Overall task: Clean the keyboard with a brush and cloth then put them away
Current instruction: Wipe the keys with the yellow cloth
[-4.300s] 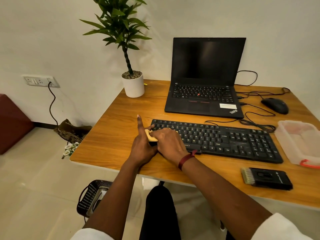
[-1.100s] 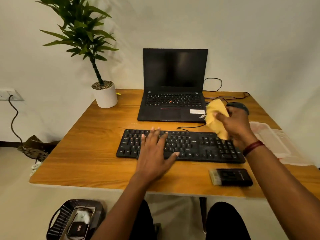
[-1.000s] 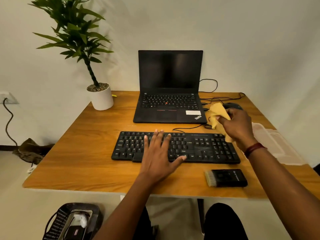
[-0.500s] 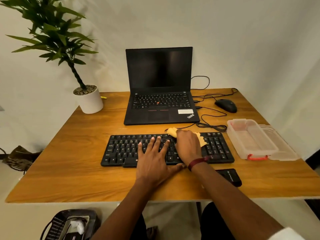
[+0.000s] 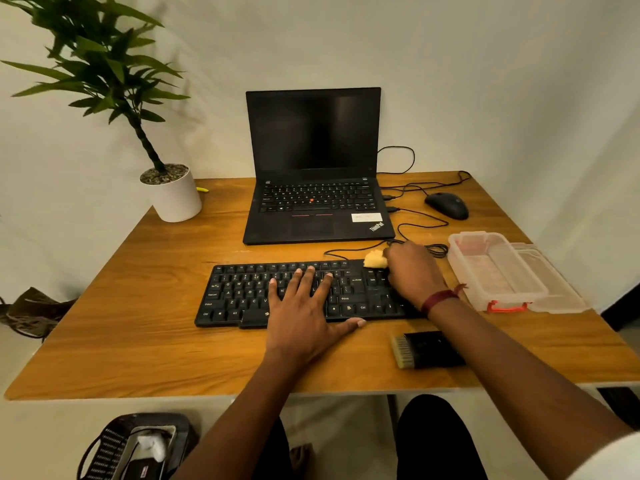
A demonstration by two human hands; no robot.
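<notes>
Slid rightward along the key rows since half a second ago: right grip (image 5: 414, 275). On broad brown wooden bench (image 5: 138, 341), near its front edge: long black plastic keyboard (image 5: 239, 292). Laid flat over its middle keys, fingers straight, released: left grip (image 5: 304, 317). Just in front of keyboard's right end, untouched: flat black rectangular brush (image 5: 426, 349) with pale bristles. Grasped in clenched right grip at keyboard's far-right top corner: crumpled yellow cloth (image 5: 375, 260).
</notes>
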